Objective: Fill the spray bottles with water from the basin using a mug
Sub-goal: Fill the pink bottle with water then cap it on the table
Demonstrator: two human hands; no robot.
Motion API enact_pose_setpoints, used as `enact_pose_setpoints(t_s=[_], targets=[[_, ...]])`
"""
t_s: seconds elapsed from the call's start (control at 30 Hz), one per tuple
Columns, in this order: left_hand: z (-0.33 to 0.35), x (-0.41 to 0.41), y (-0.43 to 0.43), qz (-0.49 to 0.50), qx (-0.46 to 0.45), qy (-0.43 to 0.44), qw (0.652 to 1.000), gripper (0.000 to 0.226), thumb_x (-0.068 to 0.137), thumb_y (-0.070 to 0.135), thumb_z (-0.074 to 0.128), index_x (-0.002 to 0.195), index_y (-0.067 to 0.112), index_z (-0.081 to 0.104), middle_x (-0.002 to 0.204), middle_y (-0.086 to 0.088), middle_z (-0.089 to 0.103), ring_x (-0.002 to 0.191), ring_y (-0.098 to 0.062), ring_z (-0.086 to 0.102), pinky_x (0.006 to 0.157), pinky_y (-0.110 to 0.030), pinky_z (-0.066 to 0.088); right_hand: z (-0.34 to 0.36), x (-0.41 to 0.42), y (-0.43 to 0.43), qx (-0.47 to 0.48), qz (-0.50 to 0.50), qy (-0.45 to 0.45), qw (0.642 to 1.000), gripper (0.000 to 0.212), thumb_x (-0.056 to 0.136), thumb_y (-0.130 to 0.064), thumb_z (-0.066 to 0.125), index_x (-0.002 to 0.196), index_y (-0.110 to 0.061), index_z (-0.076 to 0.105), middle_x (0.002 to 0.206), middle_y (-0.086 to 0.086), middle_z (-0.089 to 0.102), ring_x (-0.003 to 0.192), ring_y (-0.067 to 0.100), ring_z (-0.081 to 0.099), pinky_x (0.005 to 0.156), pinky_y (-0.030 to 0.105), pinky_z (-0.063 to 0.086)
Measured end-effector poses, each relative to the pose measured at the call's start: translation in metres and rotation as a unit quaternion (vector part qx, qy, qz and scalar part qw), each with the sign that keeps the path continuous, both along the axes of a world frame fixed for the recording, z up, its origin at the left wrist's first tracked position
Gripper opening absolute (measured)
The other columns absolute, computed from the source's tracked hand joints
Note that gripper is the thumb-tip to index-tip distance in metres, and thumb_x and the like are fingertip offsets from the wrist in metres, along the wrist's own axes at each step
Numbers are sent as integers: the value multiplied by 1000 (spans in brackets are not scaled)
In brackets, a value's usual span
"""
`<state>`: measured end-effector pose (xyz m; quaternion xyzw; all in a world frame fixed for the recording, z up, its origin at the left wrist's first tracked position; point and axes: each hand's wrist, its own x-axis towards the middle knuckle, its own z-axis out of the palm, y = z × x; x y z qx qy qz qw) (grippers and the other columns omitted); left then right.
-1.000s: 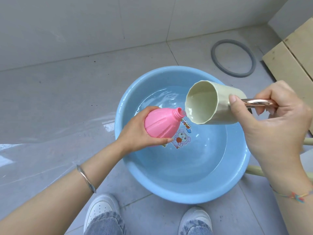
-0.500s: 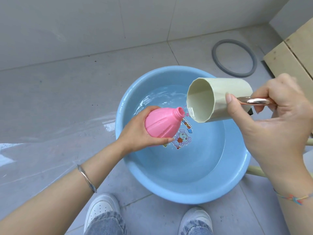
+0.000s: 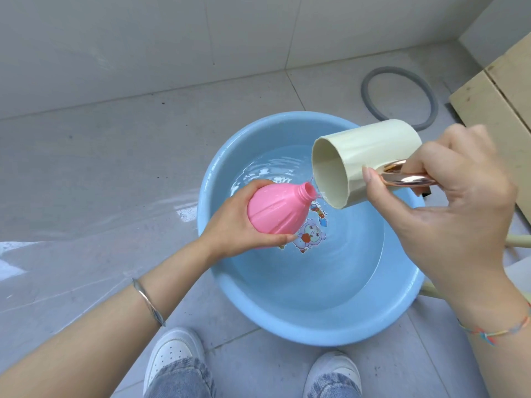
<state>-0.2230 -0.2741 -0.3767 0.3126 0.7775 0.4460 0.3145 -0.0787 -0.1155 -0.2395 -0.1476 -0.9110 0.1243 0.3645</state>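
Grey tiled floor (image 3: 100, 168), glossy-wet at left, with a white wall behind. The blue basin (image 3: 316, 334) of water sits with open floor to its left and a grey ring (image 3: 364, 94) beyond. Over the water, the left hand (image 3: 238, 222) grips the pink spray bottle (image 3: 273, 211). The right hand (image 3: 448, 214) clutches the tipped mug (image 3: 365, 156) by its handle, lip at the bottle's neck. The palm hides the bottle's base.

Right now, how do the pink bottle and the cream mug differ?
The pink bottle is bulbous with a narrow neck; the cream mug is straight-sided and wide-mouthed. The mug has a shiny handle, gripped by the right hand; the bottle has none; the left hand wraps its body. Both tilt over the basin.
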Motion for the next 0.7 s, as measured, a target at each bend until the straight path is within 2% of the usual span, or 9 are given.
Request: enact_pose_setpoints(t_s=[0.2,0.43,0.6,0.7], targets=[[0,0,1,4,-4,1,1000,86,47,61,88,121,46,47,115,24,59,103,2,59,90,-32,53,-2,-4,-2,50,38,-7,998,37,84,-16,70,56,-3,49,67,-2,32,75,11,23,69,28,21],[-1,0,1,5,-7,-4,1000,87,44,65,85,120,47,47,116,24,58,105,-1,60,90,-36,53,-7,-4,-3,82,63,-2,995,36,86,-16,68,56,-3,52,61,7,42,71,19,31,72,31,25],[0,-1,1,7,4,-14,1000,87,44,63,86,121,47,48,117,24,59,107,-1,59,92,-35,53,-10,1,2,14,10,16,1000,36,84,-17,71,58,-3,51,66,1,35,74,13,26,67,32,28],[0,-1,1,7,12,-23,1000,89,44,62,87,124,44,50,119,23,59,109,0,59,94,-32,52,-15,8,13,-60,-54,21,997,37,83,-18,71,59,-4,47,65,0,35,69,13,30,64,18,27]])
